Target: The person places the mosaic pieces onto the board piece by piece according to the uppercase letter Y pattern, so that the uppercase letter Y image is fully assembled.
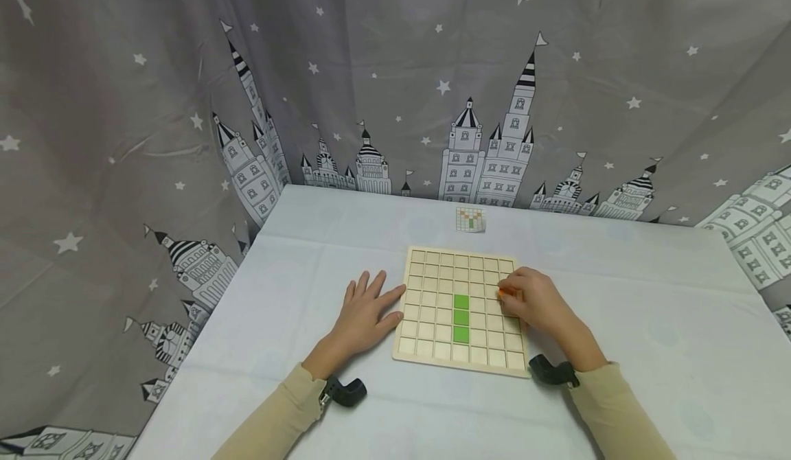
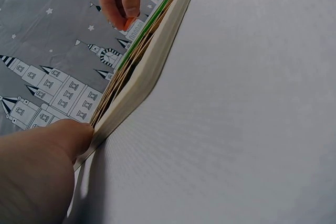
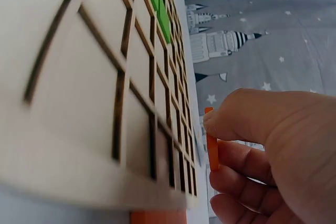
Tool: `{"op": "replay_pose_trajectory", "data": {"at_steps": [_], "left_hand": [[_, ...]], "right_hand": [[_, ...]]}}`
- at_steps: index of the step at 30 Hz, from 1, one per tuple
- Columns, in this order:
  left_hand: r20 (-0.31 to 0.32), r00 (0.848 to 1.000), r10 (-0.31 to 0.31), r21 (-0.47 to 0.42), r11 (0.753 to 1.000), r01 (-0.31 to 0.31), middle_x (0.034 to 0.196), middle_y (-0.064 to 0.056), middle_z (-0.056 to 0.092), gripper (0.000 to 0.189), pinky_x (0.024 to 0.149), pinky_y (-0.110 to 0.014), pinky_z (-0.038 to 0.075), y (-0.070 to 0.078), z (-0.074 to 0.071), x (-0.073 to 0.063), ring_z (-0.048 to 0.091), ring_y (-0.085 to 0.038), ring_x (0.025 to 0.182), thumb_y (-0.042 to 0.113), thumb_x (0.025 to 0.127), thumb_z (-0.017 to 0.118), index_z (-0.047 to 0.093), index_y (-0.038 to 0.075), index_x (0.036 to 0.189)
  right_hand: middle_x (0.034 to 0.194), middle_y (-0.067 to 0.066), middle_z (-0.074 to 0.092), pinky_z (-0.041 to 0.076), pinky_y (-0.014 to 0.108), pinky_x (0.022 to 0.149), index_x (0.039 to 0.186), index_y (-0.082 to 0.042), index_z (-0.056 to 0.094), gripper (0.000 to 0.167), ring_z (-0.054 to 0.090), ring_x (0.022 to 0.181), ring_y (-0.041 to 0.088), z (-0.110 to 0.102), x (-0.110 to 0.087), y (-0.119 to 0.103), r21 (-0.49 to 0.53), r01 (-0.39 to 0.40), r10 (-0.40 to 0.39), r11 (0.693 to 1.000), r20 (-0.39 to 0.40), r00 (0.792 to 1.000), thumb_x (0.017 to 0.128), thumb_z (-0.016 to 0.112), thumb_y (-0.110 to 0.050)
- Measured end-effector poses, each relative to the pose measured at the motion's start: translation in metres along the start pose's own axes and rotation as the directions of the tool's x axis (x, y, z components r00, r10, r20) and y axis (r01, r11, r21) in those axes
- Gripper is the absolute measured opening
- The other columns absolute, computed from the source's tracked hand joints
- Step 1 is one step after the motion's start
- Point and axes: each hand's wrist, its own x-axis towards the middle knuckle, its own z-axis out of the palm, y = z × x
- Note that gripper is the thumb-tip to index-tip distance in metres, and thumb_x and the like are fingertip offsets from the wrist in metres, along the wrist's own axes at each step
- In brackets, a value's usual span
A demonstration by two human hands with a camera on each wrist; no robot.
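A square wooden grid board (image 1: 426, 357) lies on the white cloth, with three green tiles (image 1: 461, 317) set in one column of its cells. My right hand (image 1: 534, 299) is over the board's right edge and pinches a thin orange tile (image 3: 212, 148) between thumb and fingers. The right wrist view shows that tile on edge, clear of the board. My left hand (image 1: 364, 312) lies spread on the cloth, its thumb and forefinger touching the board's left edge. In the left wrist view, the thumb (image 2: 73, 137) rests against the wooden rim.
A small printed card (image 1: 471, 220) with a coloured grid pattern lies behind the board. Another orange piece (image 3: 157, 217) shows beside the board's edge, partly cut off. A grey curtain (image 1: 383, 69) with castles and stars hangs behind the table (image 1: 618, 323).
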Motion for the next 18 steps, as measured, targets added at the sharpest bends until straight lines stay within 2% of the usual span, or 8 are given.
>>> {"op": "replay_pose_trajectory", "data": {"at_steps": [8,18], "left_hand": [[0.000,1.000,0.000,0.000,1.000,0.000,0.162,-0.026,0.036,0.050,0.120,-0.073,0.014,0.001,0.000,-0.001,0.020,-0.054,0.153,0.036,0.099,0.060,0.058,0.020,0.146],[-0.005,1.000,0.007,0.002,1.000,-0.007,0.162,-0.026,0.036,0.050,0.119,-0.073,0.015,0.001,0.000,-0.001,0.020,-0.055,0.153,0.037,0.099,0.060,0.058,0.020,0.146]], "right_hand": [[0.094,0.014,0.072,0.056,0.043,0.076,0.098,0.001,0.079,0.015,0.066,0.085,0.028,0.011,0.012,-0.008,-0.002,0.085,-0.085,0.996,-0.009,0.996,0.084,0.076,0.000],[0.097,0.013,0.071,0.055,0.042,0.077,0.101,0.000,0.079,0.016,0.066,0.087,0.027,0.023,0.026,-0.023,0.025,0.090,-0.091,0.996,0.044,0.995,0.086,0.073,-0.002]]}}
